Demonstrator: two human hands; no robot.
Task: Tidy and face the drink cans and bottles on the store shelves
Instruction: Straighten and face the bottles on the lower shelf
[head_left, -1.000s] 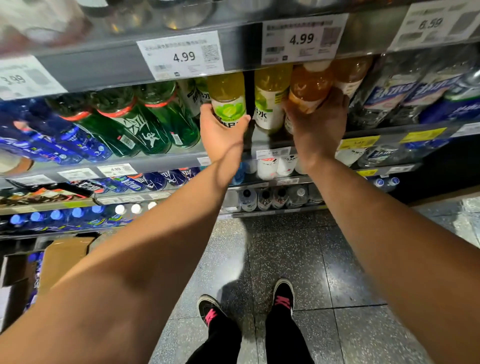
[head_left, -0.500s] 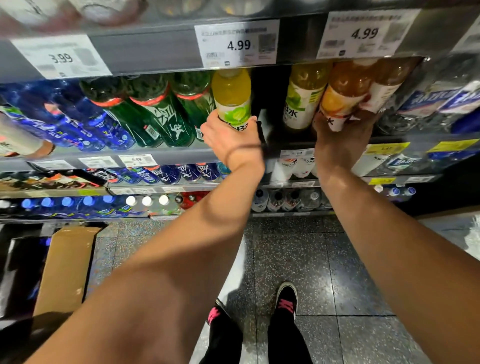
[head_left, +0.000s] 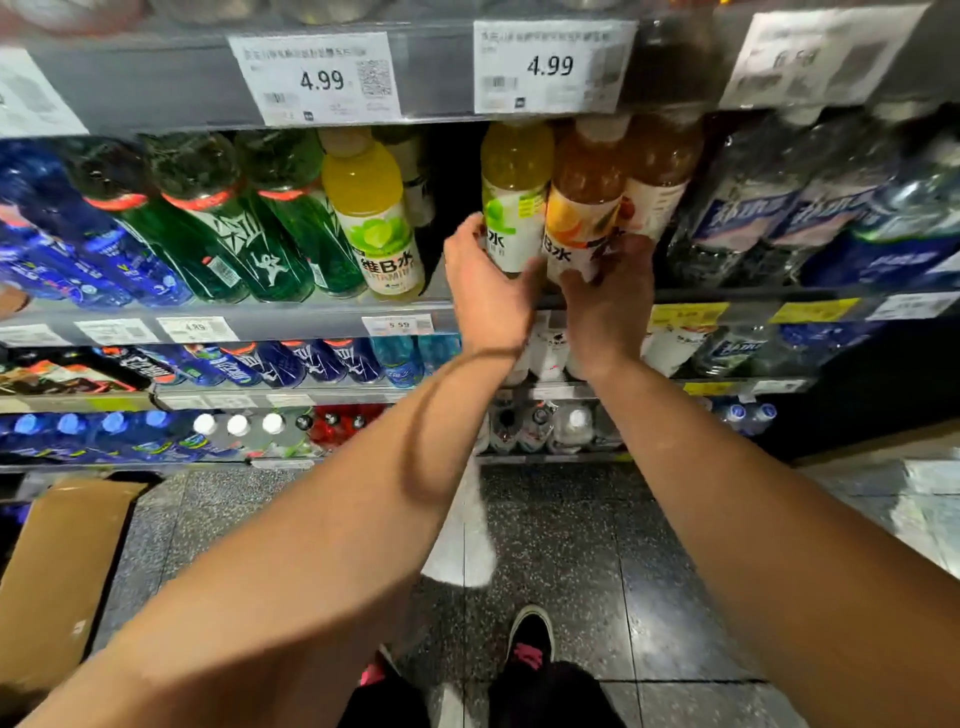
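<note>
Facing vitamin drinks, middle shelf (head_left: 311, 312).
Left hand (head_left: 485, 291) grips the lime bottle (head_left: 514, 208); right hand (head_left: 608, 291) grips the orange bottle (head_left: 584, 208) beside it. Advise turning labels outward, closing the dark gap toward the yellow bottle (head_left: 376, 223), bases at shelf edge.

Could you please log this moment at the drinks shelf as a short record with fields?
Setting: grey store shelf with white price tags
Left hand: grips the yellow-green lime-label plastic bottle near its base
Right hand: holds the base of the orange-drink plastic bottle
Relation: the two bottles stand side by side, touching
Gap: dark empty slot left of the held bottles
Neighbour: yellow lime-label bottle standing alone beside green bottles
Floor: brown cardboard box
</note>
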